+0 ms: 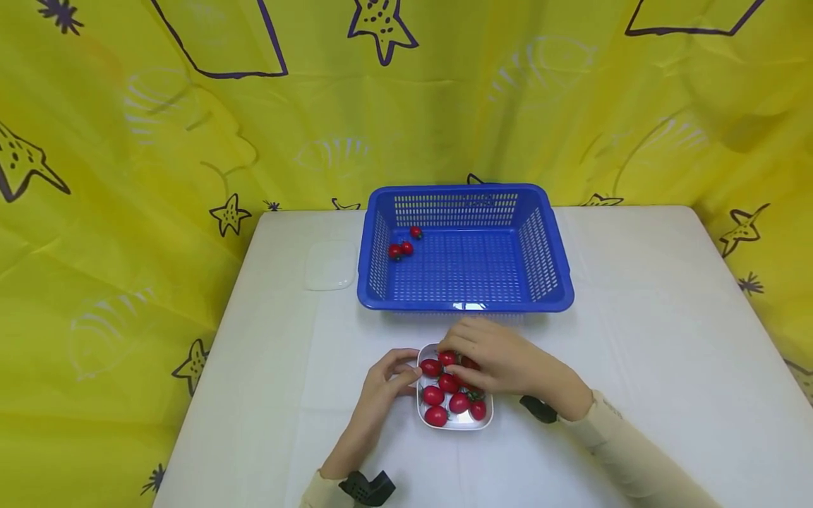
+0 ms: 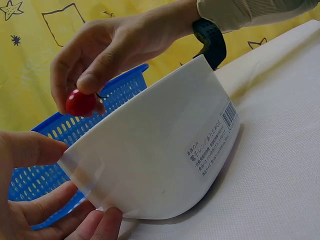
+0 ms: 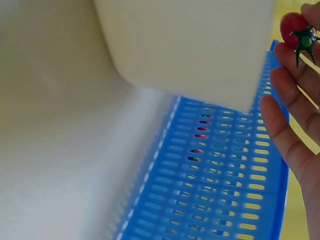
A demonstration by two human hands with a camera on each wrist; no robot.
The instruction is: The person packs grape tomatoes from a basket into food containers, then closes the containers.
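A white plastic container (image 1: 462, 425) holds several red cherry tomatoes (image 1: 435, 416), some with green stems. My left hand (image 1: 384, 384) grips its left side, the thumb at the rim and the other fingers against the outer wall. Above the container, my right hand (image 1: 498, 356) pinches one cherry tomato (image 2: 81, 102) between thumb and fingers. Its green calyx faces the right wrist camera. The right hand hides some of the tomatoes in the head view. Printed text and a barcode show on the container's side in the left wrist view.
Behind the container stands a blue plastic basket (image 1: 466, 307) with 3 cherry tomatoes (image 1: 406, 248) at its left. Left of the basket lies a clear lid (image 1: 330, 265) on the white tablecloth (image 1: 241, 423). A yellow patterned curtain (image 1: 444, 127) hangs around the table.
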